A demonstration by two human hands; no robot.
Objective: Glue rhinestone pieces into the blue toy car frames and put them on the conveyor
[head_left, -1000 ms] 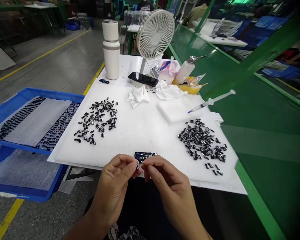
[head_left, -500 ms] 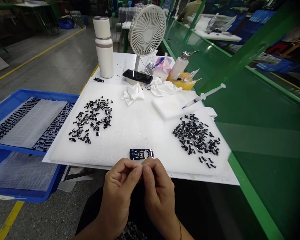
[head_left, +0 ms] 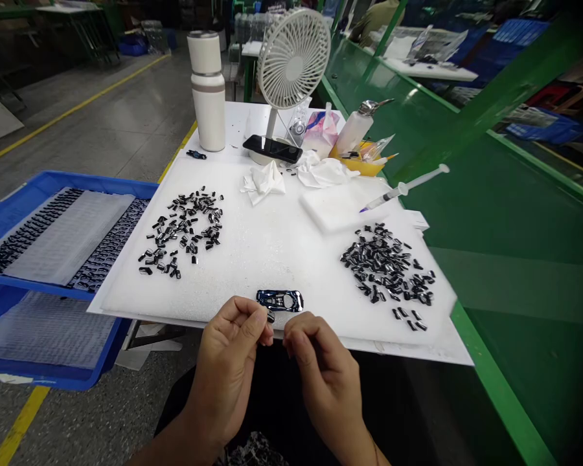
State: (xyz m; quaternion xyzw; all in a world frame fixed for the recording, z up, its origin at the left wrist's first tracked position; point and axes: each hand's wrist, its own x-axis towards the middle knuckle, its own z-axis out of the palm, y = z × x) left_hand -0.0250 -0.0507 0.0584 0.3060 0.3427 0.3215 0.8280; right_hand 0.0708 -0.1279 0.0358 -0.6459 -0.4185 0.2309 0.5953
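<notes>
Between the thumb and forefinger of my left hand (head_left: 236,362) is a small glossy black piece (head_left: 271,316). My right hand (head_left: 323,366) is closed just to its right, thumb against curled forefinger; whether anything is in that pinch is hidden. Right beyond my fingertips, a dark blue toy car body (head_left: 280,300) lies flat near the front edge of the white foam sheet (head_left: 252,259). Many similar black pieces lie loose to the left (head_left: 189,223), and a denser pile of black pieces (head_left: 383,262) is on the right.
A syringe (head_left: 403,188) rests on a foam block (head_left: 333,207). Behind stand a fan (head_left: 294,61), phone (head_left: 272,149), white bottle (head_left: 208,103), crumpled tissues (head_left: 263,182) and a yellow bowl (head_left: 364,167). Blue trays (head_left: 43,294) are at the left; a green panel (head_left: 515,272) borders the right.
My hands have moved apart, the right one shifting right and slightly down. The black piece now shows in my left fingertips. The whole scene has shifted slightly right in view.
</notes>
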